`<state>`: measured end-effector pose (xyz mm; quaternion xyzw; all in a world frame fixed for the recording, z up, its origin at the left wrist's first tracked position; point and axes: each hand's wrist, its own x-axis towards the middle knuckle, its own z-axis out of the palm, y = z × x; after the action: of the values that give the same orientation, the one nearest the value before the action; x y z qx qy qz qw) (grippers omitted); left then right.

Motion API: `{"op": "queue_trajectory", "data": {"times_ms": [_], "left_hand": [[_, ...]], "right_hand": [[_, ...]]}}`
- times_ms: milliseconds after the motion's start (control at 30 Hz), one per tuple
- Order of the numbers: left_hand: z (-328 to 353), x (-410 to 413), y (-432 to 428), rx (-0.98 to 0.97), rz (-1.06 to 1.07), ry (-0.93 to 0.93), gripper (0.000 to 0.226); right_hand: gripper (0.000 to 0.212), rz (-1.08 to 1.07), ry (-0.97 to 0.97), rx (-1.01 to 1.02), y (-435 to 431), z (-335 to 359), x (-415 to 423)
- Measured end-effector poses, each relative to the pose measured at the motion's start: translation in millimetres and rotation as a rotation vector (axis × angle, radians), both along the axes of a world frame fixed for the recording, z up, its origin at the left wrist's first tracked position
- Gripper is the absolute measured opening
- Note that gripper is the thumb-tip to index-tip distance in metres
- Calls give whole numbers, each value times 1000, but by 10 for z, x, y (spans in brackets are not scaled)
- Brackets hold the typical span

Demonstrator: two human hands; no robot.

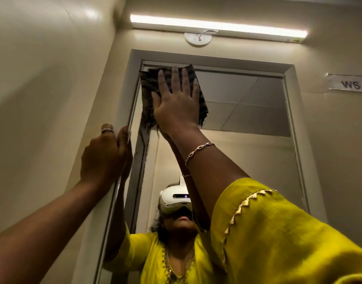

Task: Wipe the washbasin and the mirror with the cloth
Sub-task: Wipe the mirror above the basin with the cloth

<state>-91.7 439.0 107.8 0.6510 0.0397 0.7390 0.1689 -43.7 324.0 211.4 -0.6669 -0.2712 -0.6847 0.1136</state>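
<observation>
Cloth (149, 87) lies under the flat, open right hand (176, 105) on the mirror (247, 111) top; left hand (104, 156) grips its edge. Next, probably sweep sideways.

Dark cloth (149, 87) flat on mirror (247, 111)

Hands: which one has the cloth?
The right hand, flat with fingers spread, presses the cloth on the mirror. The left hand only grips the mirror's edge.
</observation>
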Motion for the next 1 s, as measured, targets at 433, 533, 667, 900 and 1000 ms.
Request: {"op": "queue_trajectory", "data": {"times_ms": [433, 533, 667, 900, 1000], "left_hand": [[-42, -117, -182, -56, 90, 27, 48], [-38, -106, -171, -58, 103, 35, 49], [-47, -110, -169, -62, 107, 28, 49], [-35, -100, -192, -64, 63, 32, 47], [-34, -84, -155, -51, -21, 20, 46]], "right_hand": [[55, -82, 3, 122, -1160, -100, 433], [56, -119, 29, 170, -1484, -90, 545], [62, -155, 37, 237, -1803, -86, 618], [55, -156, 129, 408, -1655, -141, 553], [56, -109, 164, 446, -1378, -207, 454]]}}
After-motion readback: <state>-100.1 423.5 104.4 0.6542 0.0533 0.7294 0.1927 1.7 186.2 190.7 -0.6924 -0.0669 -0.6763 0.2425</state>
